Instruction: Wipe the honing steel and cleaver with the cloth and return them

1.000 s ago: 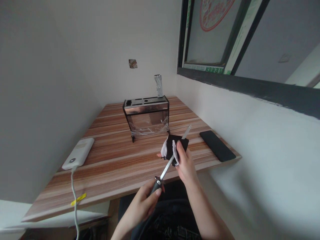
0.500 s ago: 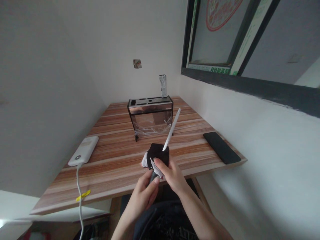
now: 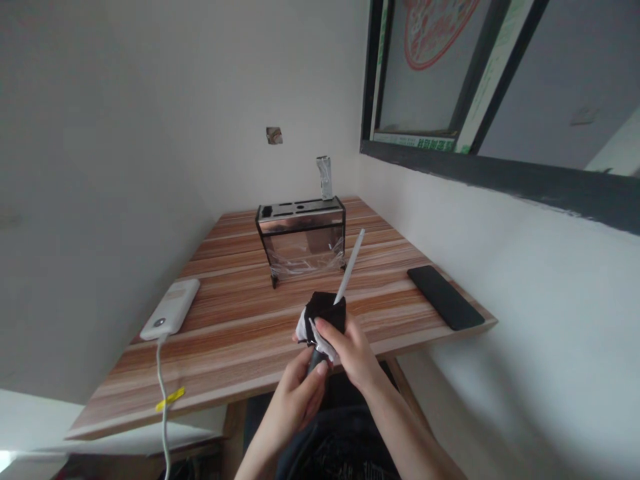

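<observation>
My right hand is closed on a crumpled black and white piece, perhaps cloth, its thumb pressed across the front. A thin white stick slants up and right from behind the black part; how its lower end is held is hidden. Just below, my left hand pinches a short dark grey handle between thumb and fingers. The handle's upper end meets the underside of the crumpled piece, and what it belongs to is covered. Both hands are close together over the table's front edge.
On the wood-grain table stands a metal-topped box with clear sides, a foil-like upright piece on it. A white power bank with its cable lies left, a black phone right. A window frame overhangs the right side.
Both hands and the crumpled piece with its stick sit slightly lower and further right in view. The grip looks the same. The whole scene has shifted a little as my head moved.
</observation>
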Tool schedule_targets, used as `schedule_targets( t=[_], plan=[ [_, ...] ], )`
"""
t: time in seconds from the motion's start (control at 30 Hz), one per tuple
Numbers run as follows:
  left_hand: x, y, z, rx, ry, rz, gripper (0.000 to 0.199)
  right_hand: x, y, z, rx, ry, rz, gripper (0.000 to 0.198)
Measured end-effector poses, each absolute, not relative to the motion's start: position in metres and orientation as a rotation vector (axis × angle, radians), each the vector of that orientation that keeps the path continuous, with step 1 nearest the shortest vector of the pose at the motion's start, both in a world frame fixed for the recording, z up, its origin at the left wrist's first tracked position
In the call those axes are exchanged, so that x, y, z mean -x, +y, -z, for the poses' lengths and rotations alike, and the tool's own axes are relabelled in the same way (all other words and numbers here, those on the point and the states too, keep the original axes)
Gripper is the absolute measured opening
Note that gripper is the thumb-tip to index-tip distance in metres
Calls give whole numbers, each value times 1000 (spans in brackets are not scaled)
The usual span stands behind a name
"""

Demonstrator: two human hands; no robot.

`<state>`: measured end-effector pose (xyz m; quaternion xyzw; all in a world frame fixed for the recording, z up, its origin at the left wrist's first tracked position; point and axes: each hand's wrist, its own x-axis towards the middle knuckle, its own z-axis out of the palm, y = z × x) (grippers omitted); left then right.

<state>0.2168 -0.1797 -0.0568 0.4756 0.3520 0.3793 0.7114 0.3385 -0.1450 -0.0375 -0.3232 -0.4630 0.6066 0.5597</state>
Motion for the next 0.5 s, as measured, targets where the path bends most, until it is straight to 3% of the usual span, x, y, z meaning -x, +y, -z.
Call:
schedule_targets(
  t=[0.5],
  plan=[
    [-213,-197,69,-1045,889,-705,42,-371,-124,34,702,-799,-1233,26]
  ],
)
